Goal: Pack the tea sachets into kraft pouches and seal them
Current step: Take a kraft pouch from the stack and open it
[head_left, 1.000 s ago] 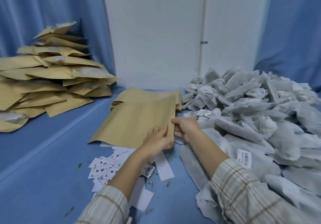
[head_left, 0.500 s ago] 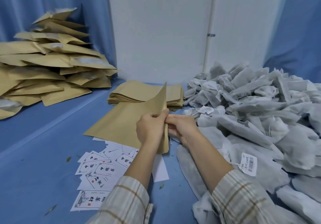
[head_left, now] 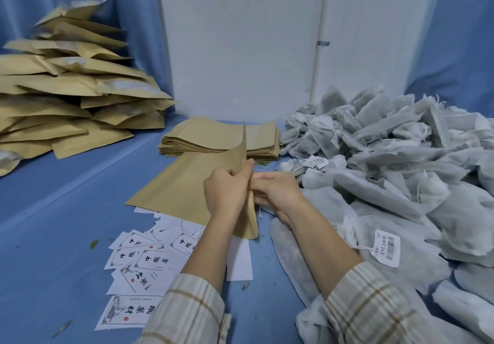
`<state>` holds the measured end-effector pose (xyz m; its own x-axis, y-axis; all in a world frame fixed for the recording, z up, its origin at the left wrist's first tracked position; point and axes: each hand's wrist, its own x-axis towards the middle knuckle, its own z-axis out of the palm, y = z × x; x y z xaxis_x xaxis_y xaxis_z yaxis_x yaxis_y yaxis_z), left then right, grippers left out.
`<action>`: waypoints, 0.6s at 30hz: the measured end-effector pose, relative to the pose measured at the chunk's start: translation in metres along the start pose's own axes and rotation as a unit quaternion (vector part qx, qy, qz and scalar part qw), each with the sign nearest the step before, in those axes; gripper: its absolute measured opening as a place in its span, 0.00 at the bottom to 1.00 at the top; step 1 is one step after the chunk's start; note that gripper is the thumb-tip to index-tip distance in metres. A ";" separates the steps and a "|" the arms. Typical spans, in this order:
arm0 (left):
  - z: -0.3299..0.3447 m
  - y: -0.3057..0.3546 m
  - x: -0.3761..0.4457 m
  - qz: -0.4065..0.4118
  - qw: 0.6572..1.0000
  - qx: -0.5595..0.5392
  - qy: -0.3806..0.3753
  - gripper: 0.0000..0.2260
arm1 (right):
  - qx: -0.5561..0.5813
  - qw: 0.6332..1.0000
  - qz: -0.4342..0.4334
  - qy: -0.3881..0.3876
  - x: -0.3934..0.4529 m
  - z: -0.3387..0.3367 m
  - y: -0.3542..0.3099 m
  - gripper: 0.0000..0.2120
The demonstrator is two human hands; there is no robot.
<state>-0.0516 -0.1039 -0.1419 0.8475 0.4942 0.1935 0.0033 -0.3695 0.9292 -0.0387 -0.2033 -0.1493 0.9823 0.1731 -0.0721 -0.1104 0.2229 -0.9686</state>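
The left hand [head_left: 227, 194] covers the near edge of the pouch [head_left: 192, 183], so the mouth of it cannot be made out, and the fingertips of the right hand [head_left: 278, 191] are hidden behind that same edge. Both hands pinch the pouch at its right side, close together and touching. The pouch is plain brown paper, flat, its far corner lifted up to a point while its left part lies low over the blue bench [head_left: 66, 210], above the scattered printed labels [head_left: 141, 263]. It sits in front of the stack of flat pouches [head_left: 213, 140]; the heap of grey sachets [head_left: 401, 172] lies just to the right. Since half a second ago the raised corner stands steeper and narrower, and the hands have stayed on the edge.
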 end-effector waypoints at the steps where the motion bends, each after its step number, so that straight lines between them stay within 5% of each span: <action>1: 0.000 0.000 0.001 -0.003 1.000 -0.006 -0.006 0.24 | 0.006 1.000 0.001 -0.001 0.000 0.001 0.000 0.06; 11: -0.005 -0.003 0.004 0.006 0.998 -0.042 -0.036 0.24 | 0.032 0.999 0.021 -0.024 0.000 -0.002 0.001 0.03; 18: -0.012 0.002 0.001 0.109 0.990 0.087 -0.029 0.22 | 0.028 0.999 0.015 -0.033 0.000 -0.001 0.002 0.06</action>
<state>-0.0564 -0.0949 -0.1361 0.8674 0.3440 0.3596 -0.0957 -0.5938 0.7989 -0.0389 -0.2034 -0.1516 0.9664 0.2428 -0.0840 -0.1503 0.2693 -0.9512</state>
